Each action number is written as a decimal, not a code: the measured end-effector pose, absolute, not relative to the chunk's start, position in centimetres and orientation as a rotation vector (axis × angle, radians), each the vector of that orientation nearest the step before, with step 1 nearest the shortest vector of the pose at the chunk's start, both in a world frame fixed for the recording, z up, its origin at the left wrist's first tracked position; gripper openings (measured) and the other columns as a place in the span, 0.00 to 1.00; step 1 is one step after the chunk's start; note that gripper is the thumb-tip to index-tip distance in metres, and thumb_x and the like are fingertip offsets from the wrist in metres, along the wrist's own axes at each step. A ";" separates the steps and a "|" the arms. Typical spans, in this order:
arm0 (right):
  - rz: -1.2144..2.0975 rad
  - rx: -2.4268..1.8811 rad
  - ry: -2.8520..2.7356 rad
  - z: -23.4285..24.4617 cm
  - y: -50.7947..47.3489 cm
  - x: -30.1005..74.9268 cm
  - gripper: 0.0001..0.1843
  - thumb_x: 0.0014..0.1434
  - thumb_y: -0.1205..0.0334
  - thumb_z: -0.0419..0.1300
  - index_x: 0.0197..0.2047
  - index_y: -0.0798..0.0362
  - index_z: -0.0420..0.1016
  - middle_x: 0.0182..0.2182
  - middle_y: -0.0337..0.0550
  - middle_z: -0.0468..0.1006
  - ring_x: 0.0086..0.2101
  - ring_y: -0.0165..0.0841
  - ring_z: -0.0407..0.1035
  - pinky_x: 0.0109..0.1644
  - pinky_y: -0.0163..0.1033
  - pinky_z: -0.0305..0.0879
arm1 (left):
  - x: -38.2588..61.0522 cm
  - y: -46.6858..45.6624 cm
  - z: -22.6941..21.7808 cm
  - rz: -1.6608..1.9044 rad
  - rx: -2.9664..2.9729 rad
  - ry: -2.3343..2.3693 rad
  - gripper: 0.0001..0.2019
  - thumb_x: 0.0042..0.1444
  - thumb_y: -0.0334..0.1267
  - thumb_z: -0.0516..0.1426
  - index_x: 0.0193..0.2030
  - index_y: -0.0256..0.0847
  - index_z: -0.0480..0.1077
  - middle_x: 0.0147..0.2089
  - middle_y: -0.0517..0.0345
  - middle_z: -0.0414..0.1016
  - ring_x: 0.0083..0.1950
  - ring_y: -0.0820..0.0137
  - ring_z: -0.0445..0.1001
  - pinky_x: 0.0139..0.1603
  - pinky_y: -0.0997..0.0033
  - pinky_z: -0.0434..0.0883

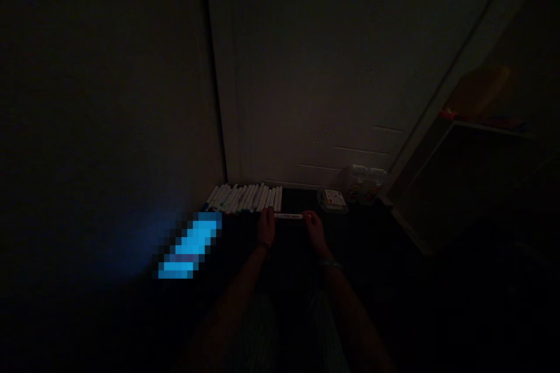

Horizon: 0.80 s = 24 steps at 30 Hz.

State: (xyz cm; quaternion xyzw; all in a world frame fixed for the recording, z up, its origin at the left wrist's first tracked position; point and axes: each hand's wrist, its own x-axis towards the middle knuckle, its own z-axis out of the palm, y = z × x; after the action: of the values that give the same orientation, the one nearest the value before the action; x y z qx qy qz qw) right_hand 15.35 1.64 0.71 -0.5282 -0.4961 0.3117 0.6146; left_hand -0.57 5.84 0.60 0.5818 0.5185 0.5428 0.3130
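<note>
A white marker (289, 216) lies level between my two hands, with dark print along its barrel. My left hand (266, 226) pinches its left end, and my right hand (314, 227) grips the right end. Just beyond my left hand, several white markers (245, 197) lie side by side in a row on the dark surface, against the wall. The light is very dim, so the fingertips are hard to make out.
To the right of the row sits a small clear-lidded case (332, 200) with a printed label. Behind it stand clear plastic containers (366, 183) by the wall. A glowing blue screen (192, 247), pixelated, is at the left. On the right is a cabinet (455, 186) with an orange-yellow object (481, 90) on top.
</note>
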 end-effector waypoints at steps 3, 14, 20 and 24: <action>0.716 -1.239 -1.134 0.7 1.7 15.3 0.19 0.52 0.46 0.50 0.35 0.53 0.69 0.23 0.36 0.64 0.24 0.27 0.57 0.25 0.30 0.53 | -0.5 5.8 0.7 1.399 1.530 1.377 0.14 0.54 0.46 0.43 0.33 0.39 0.64 0.22 0.61 0.67 0.26 0.72 0.66 0.28 0.74 0.61; 0.711 -1.221 -1.151 1.4 1.3 15.3 0.18 0.52 0.48 0.49 0.34 0.53 0.70 0.22 0.36 0.65 0.24 0.27 0.57 0.27 0.30 0.53 | -0.5 5.5 0.9 1.404 1.513 1.373 0.15 0.54 0.46 0.43 0.32 0.39 0.64 0.21 0.61 0.66 0.25 0.72 0.66 0.27 0.75 0.61; 0.709 -1.218 -1.144 1.2 1.4 15.3 0.19 0.52 0.48 0.49 0.35 0.53 0.69 0.24 0.37 0.66 0.24 0.27 0.57 0.27 0.30 0.54 | -0.4 5.5 0.9 1.411 1.531 1.358 0.14 0.54 0.45 0.44 0.32 0.39 0.64 0.22 0.61 0.66 0.25 0.73 0.66 0.27 0.75 0.61; 0.698 -1.223 -1.151 1.1 1.5 15.3 0.19 0.52 0.47 0.49 0.35 0.53 0.69 0.23 0.37 0.65 0.25 0.27 0.58 0.27 0.30 0.54 | -0.4 5.6 0.7 1.427 1.535 1.369 0.14 0.54 0.46 0.43 0.32 0.39 0.64 0.21 0.62 0.65 0.24 0.73 0.65 0.27 0.75 0.60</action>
State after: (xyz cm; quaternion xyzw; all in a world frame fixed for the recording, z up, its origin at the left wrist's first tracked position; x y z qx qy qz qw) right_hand 15.34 1.47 1.06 -0.5305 -0.4992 0.3030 0.6144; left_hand -0.39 5.63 0.74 0.5821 0.5193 0.5413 0.3138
